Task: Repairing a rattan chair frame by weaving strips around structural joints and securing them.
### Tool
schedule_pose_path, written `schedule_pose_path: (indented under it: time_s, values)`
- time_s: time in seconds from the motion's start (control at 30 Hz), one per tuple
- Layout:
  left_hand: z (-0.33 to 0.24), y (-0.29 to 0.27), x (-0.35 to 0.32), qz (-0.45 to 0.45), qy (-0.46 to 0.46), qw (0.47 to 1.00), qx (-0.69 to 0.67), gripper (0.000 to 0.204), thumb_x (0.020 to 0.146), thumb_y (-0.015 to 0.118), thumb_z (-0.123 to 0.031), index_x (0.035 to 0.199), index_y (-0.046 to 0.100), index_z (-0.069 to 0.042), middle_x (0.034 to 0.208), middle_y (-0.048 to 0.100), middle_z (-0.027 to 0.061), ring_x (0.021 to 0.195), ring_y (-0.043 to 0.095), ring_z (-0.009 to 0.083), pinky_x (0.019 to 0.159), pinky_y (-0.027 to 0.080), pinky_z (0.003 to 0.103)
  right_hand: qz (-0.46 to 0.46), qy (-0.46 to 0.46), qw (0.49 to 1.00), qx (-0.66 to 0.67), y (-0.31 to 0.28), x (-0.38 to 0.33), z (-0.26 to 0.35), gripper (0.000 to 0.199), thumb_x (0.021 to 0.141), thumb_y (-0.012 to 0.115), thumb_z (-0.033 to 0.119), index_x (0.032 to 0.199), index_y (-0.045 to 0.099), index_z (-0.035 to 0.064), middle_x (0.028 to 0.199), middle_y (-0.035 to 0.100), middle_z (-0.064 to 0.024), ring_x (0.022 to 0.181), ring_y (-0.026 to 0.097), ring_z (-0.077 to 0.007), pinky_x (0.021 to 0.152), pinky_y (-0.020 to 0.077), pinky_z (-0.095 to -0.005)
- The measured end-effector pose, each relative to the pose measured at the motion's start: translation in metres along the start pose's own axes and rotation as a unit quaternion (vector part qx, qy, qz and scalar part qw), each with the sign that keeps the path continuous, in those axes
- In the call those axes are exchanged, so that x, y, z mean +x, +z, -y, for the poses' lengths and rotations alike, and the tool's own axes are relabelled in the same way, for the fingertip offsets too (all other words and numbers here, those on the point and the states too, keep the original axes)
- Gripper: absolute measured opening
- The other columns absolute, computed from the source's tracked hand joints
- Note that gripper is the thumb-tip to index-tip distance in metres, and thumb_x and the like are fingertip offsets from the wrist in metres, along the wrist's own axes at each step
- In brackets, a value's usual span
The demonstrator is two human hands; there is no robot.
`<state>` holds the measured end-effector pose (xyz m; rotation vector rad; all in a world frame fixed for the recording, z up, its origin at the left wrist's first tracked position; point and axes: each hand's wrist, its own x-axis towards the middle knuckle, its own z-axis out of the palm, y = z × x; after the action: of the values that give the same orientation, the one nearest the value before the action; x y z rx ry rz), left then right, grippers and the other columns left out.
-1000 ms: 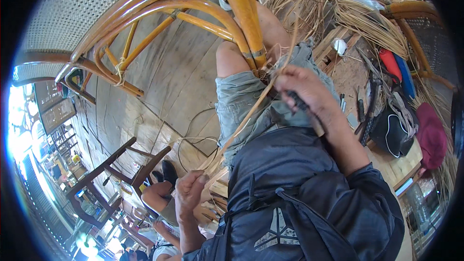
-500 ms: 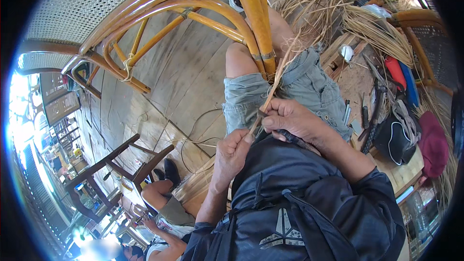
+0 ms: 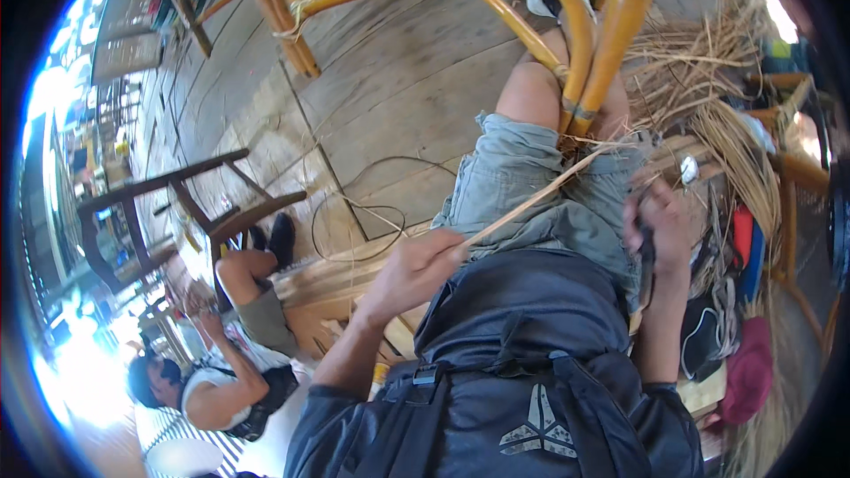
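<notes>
Left hand [image 3: 414, 270]: fingers pinching 1 cane strip [image 3: 534, 202], slanting right beyond fingertips. Right hand [image 3: 666, 223]: fingers curled round 1 dark tool [image 3: 647, 254], blurred. I'd hold strip taut, tool angled clear of left fingers.

Left hand [image 3: 418, 273] grips a pale fibre strip [image 3: 529, 206] above grey-green shorts [image 3: 503, 179].
The strip slants up and rightward across them; the right hand [image 3: 660, 223], slightly blurred, holds a dark tool [image 3: 648, 257]. Glossy rattan furniture legs [image 3: 611, 49] stand between the knees [image 3: 529, 90], loose strands [image 3: 695, 66] lie to the right, and a co-worker [image 3: 212, 403] sits at lower left.
</notes>
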<state>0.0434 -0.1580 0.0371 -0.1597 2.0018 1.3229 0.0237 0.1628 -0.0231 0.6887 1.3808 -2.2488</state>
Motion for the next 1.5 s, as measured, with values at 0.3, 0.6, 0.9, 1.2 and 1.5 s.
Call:
schedule_pose_path:
  time_s: [0.3, 0.6, 0.9, 1.2, 1.5]
  values:
    - [-0.002, 0.05, 0.062, 0.024, 0.163, 0.986, 0.021, 0.017, 0.09, 0.053, -0.015, 0.093, 0.058, 0.0, 0.071, 0.057, 0.0194, 0.063, 0.058, 0.0265, 0.059, 0.045, 0.035, 0.1, 0.055, 0.993, 0.028, 0.047, 0.002, -0.02, 0.035, 0.082, 0.067, 0.017, 0.108, 0.051, -0.0003, 0.073, 0.056, -0.008, 0.047, 0.049, -0.012, 0.042, 0.0382, -0.0207]
    - [-0.028, 0.069, 0.074, -0.015, 0.206, 0.978, -0.004, 0.015, 0.088, 0.054, -0.014, 0.087, 0.058, 0.001, 0.076, 0.058, 0.0211, 0.069, 0.059, 0.035, 0.06, 0.046, 0.037, 0.11, 0.022, 0.991, 0.069, 0.044, 0.002, -0.006, 0.037, 0.086, 0.063, 0.027, 0.109, 0.052, 0.0003, 0.073, 0.053, -0.0059, 0.044, 0.049, -0.0126, 0.037, 0.0376, -0.0225]
    - [-0.063, 0.058, 0.041, 0.061, 0.196, 0.977, 0.049, 0.015, 0.087, 0.056, -0.015, 0.091, 0.061, -0.001, 0.069, 0.058, 0.011, 0.059, 0.057, 0.0207, 0.057, 0.045, 0.031, 0.103, -0.065, 0.991, 0.063, -0.006, -0.022, 0.027, 0.034, 0.088, 0.058, 0.025, 0.108, 0.05, -0.0015, 0.075, 0.053, -0.0066, 0.045, 0.049, -0.0111, 0.037, 0.0379, -0.0221]
    - [-0.06, 0.088, 0.122, -0.166, 0.207, 0.911, 0.315, 0.031, 0.084, 0.06, -0.024, 0.104, 0.055, -0.001, 0.092, 0.062, 0.0201, 0.086, 0.061, 0.032, 0.074, 0.047, 0.04, 0.139, -0.181, 0.967, 0.114, -0.025, 0.013, 0.038, 0.022, 0.09, 0.056, 0.025, 0.094, 0.053, 0.0028, 0.072, 0.053, -0.0031, 0.046, 0.047, -0.0082, 0.038, 0.0369, -0.0205]
    - [-0.098, 0.086, 0.217, -0.256, 0.144, 0.872, 0.392, 0.043, 0.084, 0.056, -0.046, 0.097, 0.062, -0.005, 0.087, 0.065, 0.0207, 0.087, 0.06, 0.0414, 0.076, 0.046, 0.049, 0.034, -0.17, 0.975, 0.142, -0.05, 0.045, -0.003, 0.027, 0.091, 0.054, 0.032, 0.082, 0.052, 0.0068, 0.065, 0.051, -0.0008, 0.047, 0.047, -0.0074, 0.037, 0.0381, -0.0213]
